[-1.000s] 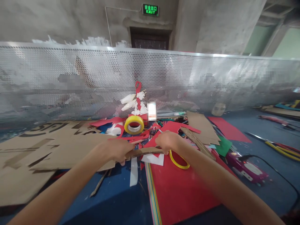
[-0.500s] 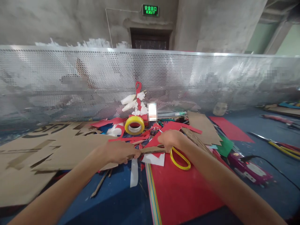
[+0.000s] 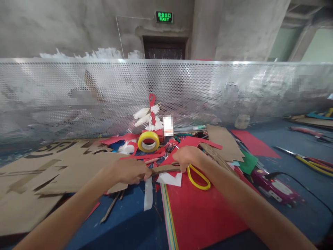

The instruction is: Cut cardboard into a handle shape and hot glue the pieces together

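The cardboard strip (image 3: 166, 168) is brown, narrow and slightly bowed, with a darker, rough-looking edge. It lies nearly level, low over the middle of the cluttered blue tabletop (image 3: 127, 224), in the gap between the person's two hands. The left grip (image 3: 131, 171) is closed, pinching the strip's left end between thumb and fingers. The right grip (image 3: 187, 157) has its fingers curled over the right end; the fingertips are hidden, so I cannot tell whether they pinch it. A yellow loop handle (image 3: 205, 188) juts out just below the right grip, the rest of its tool out of sight behind the hand.

White paper (image 3: 171, 179) shows directly below the strip in the view, and nearer the person lies a red sheet (image 3: 208, 218) on a stack with multicoloured edges. Beyond the strip are red paper scraps and a yellow tape roll (image 3: 141, 142), set on its edge. Large cardboard sheets (image 3: 78, 170) spread beside the left arm.

The one container that reads clearly is a translucent jar (image 3: 242, 121), upright near the perforated metal panel (image 3: 117, 90); its contents are too blurred to make out.
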A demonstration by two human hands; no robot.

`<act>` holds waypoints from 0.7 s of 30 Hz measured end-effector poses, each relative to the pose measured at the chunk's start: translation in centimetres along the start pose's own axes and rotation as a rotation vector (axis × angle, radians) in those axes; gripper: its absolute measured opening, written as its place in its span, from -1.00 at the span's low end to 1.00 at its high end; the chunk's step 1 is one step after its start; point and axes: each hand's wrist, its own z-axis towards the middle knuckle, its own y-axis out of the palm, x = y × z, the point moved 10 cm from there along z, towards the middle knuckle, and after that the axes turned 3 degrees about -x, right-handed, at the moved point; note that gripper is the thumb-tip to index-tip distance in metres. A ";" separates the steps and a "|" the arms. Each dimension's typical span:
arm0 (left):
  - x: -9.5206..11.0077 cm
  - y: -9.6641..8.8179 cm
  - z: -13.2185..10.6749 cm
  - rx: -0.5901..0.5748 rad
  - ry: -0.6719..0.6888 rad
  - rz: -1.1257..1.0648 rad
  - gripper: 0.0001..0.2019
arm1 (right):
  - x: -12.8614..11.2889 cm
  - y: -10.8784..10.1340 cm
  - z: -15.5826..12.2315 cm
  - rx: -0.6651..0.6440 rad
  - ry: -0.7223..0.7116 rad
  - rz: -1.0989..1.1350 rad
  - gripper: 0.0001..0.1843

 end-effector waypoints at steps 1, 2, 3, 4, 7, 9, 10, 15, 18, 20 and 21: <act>-0.1 -0.1 0.0 -0.004 -0.015 0.001 -0.72 | -0.1 0.1 -0.2 -0.026 0.011 -0.050 -0.59; -0.1 -0.1 0.0 -0.004 -0.028 0.004 -0.73 | -0.2 0.2 -0.5 -0.043 0.017 -0.092 -0.55; -0.2 -0.2 0.0 -0.004 -0.039 0.004 -0.74 | -0.4 0.2 -0.7 -0.048 0.016 -0.117 -0.52; -0.3 -0.2 0.0 -0.003 -0.045 0.002 -0.74 | -0.6 0.1 -0.9 -0.040 0.010 -0.121 -0.51; -0.3 -0.2 0.1 0.005 -0.014 -0.022 -0.70 | -0.7 0.1 -0.9 -0.043 0.002 -0.131 -0.57; -0.3 -0.1 0.1 0.010 0.005 -0.032 -0.71 | -0.5 0.3 -0.6 -0.050 -0.004 -0.135 -0.61; -0.3 -0.1 0.2 0.010 0.007 -0.031 -0.71 | -0.3 0.4 -0.4 -0.051 -0.007 -0.132 -0.62; 0.0 -0.3 -0.1 0.037 -0.033 0.033 -0.70 | 0.5 0.5 0.0 -0.052 -0.034 -0.083 -0.58; 0.4 -0.6 -0.3 0.054 -0.035 0.061 -0.72 | 0.7 0.4 0.0 -0.042 -0.045 -0.070 -0.56; 0.5 -0.7 -0.4 0.059 -0.018 0.041 -0.70 | 0.8 0.5 0.0 -0.048 -0.049 -0.062 -0.56; 0.5 -0.8 -0.4 0.060 -0.007 0.027 -0.69 | 0.8 0.5 0.1 -0.052 -0.057 -0.058 -0.56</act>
